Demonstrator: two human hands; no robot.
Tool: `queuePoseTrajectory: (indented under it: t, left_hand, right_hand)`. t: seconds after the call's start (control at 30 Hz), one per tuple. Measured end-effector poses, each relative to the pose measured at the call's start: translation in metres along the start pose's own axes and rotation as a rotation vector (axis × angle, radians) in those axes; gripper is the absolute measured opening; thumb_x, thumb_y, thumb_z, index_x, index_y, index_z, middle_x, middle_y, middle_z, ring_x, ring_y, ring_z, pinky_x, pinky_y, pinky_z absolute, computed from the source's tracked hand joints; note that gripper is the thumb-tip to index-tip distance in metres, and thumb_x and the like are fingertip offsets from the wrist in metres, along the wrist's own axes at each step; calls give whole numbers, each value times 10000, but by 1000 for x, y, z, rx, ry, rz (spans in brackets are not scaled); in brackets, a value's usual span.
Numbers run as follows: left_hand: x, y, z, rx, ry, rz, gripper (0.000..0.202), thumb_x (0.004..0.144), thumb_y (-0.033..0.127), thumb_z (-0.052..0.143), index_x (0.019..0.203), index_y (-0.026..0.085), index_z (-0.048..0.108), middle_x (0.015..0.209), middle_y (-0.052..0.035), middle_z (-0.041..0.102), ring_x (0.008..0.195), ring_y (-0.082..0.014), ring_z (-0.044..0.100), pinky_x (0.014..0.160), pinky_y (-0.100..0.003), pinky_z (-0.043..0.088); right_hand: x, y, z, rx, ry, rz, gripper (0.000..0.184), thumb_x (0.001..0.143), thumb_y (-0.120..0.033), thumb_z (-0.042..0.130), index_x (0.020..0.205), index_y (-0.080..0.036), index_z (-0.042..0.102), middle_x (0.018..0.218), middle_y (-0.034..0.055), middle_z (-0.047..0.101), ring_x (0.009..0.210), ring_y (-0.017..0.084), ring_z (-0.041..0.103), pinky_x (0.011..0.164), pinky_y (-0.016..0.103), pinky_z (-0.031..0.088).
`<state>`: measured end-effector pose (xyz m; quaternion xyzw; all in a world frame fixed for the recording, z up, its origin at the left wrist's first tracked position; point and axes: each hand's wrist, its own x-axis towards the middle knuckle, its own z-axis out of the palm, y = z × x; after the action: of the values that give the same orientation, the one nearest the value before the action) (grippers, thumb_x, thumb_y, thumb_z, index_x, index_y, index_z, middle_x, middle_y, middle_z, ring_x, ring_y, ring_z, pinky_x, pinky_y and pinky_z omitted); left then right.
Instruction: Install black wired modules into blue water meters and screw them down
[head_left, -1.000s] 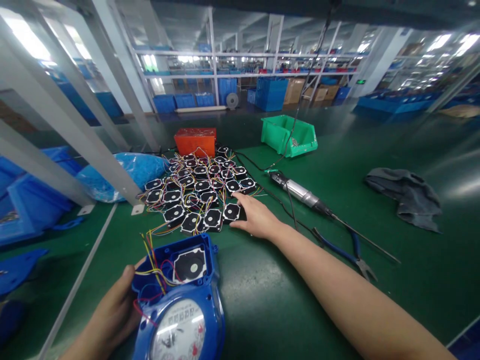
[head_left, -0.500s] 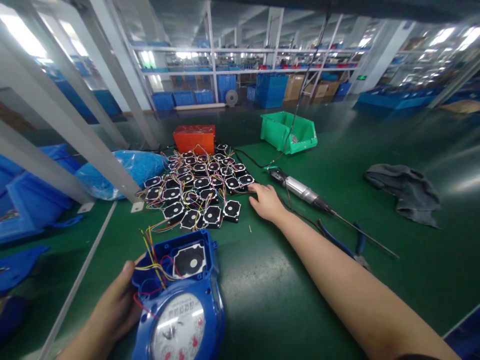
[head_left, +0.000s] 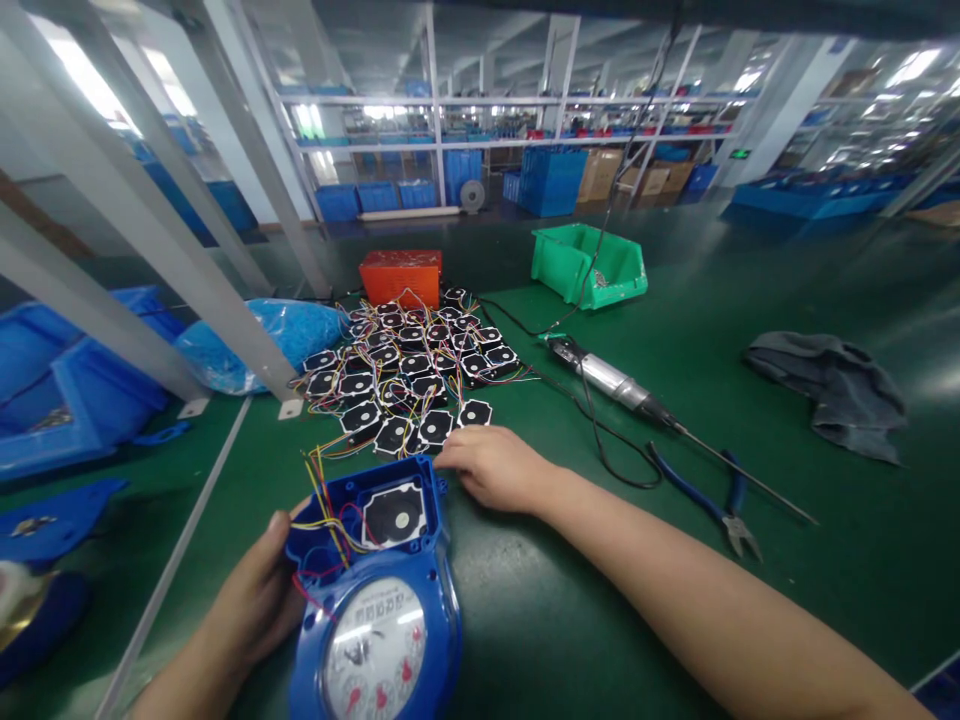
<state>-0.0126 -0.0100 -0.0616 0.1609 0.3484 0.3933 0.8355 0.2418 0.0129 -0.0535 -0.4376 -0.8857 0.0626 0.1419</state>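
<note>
A blue water meter [head_left: 375, 610] lies on the green table in front of me, with its dial toward me and its upper housing open. Inside sits a black square module [head_left: 395, 517] with coloured wires spilling out to the left. My left hand [head_left: 255, 600] grips the meter's left side. My right hand [head_left: 491, 467] rests at the meter's upper right corner, fingers curled together with their tips by the housing rim. What they pinch, if anything, is hidden. Just beyond lies a heap of several black wired modules [head_left: 405, 370].
An electric screwdriver [head_left: 611, 380] with its cable and blue-handled pliers [head_left: 709, 495] lie to the right. A green bin [head_left: 589, 265] and an orange box [head_left: 400, 277] stand further back. A grey cloth [head_left: 832, 390] is far right. A blue bag [head_left: 262, 340] and blue trays [head_left: 67, 390] are left.
My right hand has drawn back from the far edge of the module heap, near the screwdriver, to the meter's upper right corner, and its fingers have curled in. The left hand keeps its hold.
</note>
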Motion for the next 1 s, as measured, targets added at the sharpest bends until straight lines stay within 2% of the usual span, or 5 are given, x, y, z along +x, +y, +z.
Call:
queuePoseTrajectory:
  t: [0.33,0.47,0.73,0.87,1.0]
  left_hand:
    - [-5,0,3,238,10,144,482,537,333,763,989,216,645,961,-63,679,912,-276,617,804,-328,507]
    - [-5,4,-3,406,-184,94,524,588,441,709,1034,188,606,942,-82,669,836,-259,625,766,-348,502]
    - [-10,-5,9,449,-257,69,598,625,513,664,1121,198,555,1065,-78,616,1011,-280,547,874,-353,422]
    - [-8,-11,16,456,-355,72,579,654,492,656,1144,206,540,1095,-78,604,998,-262,556,878,-341,414]
    - [0,-15,9,538,-443,128,568,720,515,583,1188,205,493,1125,-99,580,1020,-249,543,911,-365,397]
  right_hand:
    - [0,26,15,-48,61,240,425,796,-106,374,1197,-160,502,1133,43,546,1021,166,499,906,320,404]
    - [-1,24,13,-67,121,296,389,794,-111,390,1151,-154,538,1119,54,554,1014,186,508,893,344,408]
    - [2,8,9,-22,216,185,307,821,-120,404,1061,-175,585,1071,20,582,977,135,527,869,297,425]
    - [4,3,12,127,314,88,290,834,-137,388,1046,-137,586,1031,49,595,930,125,539,843,282,439]
    - [5,-5,5,473,315,189,263,849,-263,417,1008,-139,587,952,53,603,860,110,549,787,260,439]
